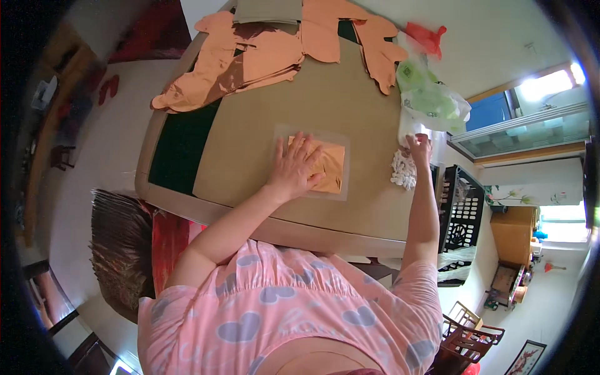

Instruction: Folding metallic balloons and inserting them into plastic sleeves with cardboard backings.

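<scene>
The left hand (294, 167) lies flat with fingers spread, palm down, pressing on a shiny copper-coloured foil sheet (329, 166) that sits inside a clear plastic sleeve (312, 162) near the middle of the tabletop (350, 106); it grips nothing, only bears down on the foil. The right hand (419, 150) reaches out to the right of the foil sheet, near the tabletop's right edge, its fingers curled at the lower part of a white and green plastic bag (431, 103); whether it has actually closed on the bag cannot be told. Just below that hand lies a small heap of white pieces (404, 170). Beyond the foil sheet, at the far end of the tabletop, a loose pile of copper-coloured cut-out shapes (262, 56) spreads out, with a grey folder (267, 10) resting on top of it. To the left of the foil sheet a dark green strip (181, 144) runs along the tabletop's edge. A black lattice crate (461, 215) stands off the tabletop's right side.
</scene>
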`<action>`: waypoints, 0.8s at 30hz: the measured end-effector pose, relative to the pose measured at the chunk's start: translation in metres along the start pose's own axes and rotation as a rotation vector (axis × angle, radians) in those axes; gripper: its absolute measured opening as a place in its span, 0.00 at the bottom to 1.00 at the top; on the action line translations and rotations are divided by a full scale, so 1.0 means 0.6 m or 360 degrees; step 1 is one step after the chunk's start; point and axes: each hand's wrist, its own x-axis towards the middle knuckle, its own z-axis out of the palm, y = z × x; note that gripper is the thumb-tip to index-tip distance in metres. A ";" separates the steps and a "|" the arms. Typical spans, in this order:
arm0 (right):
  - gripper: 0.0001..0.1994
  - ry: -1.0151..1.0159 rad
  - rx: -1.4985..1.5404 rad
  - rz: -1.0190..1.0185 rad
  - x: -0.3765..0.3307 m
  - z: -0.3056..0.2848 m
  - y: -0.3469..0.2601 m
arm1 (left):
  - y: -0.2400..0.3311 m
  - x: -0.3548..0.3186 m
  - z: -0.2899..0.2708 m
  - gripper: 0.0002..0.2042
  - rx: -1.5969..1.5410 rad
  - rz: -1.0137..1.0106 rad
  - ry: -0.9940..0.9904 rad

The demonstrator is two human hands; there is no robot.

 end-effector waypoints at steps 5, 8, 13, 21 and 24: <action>0.16 -0.0301 0.0661 0.0500 0.044 0.004 0.086 | 0.013 0.012 0.001 0.39 -0.0056 0.0032 -0.0019; 0.11 -0.0080 0.0185 0.0010 0.029 -0.027 0.074 | 0.014 0.012 0.006 0.41 -0.0128 0.0012 -0.0030; 0.06 0.0446 0.0006 -0.0613 -0.057 -0.093 -0.108 | 0.004 0.002 -0.007 0.42 -0.0066 -0.0024 -0.0021; 0.07 -0.0117 0.0524 -0.1070 -0.148 0.015 -0.293 | 0.015 0.010 -0.016 0.40 0.0017 0.0008 -0.0112; 0.10 -0.0060 0.0511 -0.1126 -0.150 0.044 -0.312 | 0.017 0.009 -0.010 0.40 -0.0038 0.0006 -0.0072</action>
